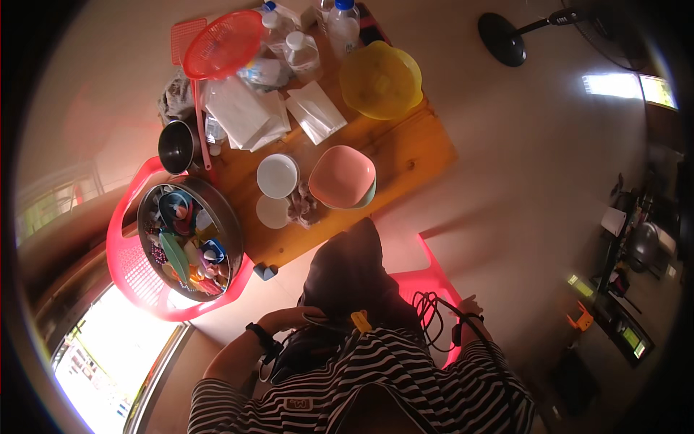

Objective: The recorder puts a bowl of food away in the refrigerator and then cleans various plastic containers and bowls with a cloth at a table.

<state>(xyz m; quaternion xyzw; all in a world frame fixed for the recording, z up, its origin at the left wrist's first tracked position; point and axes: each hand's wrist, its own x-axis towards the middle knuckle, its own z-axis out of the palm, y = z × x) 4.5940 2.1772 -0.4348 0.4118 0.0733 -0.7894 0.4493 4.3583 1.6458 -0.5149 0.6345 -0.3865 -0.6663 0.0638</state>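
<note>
My left hand (305,316) lies near my lap at the lower middle, beside a thin cable; its fingers are partly hidden. My right hand (470,306) is out to the right, by a looped black cable (428,304) and the pink plastic chair; its fingers look spread. On the wooden table (401,157) before me are a pink bowl (342,176) stacked on a pale green one, a white bowl (277,176), a white round lid or dish (272,211) and a crumpled cloth (303,206).
A round metal pan of small mixed items (230,222) rests on a pink chair (135,271) at left. Farther back on the table are a yellow bowl (381,81), white packets (238,111), plastic bottles (302,57) and a red strainer basket (225,43). A fan base (501,39) stands beyond.
</note>
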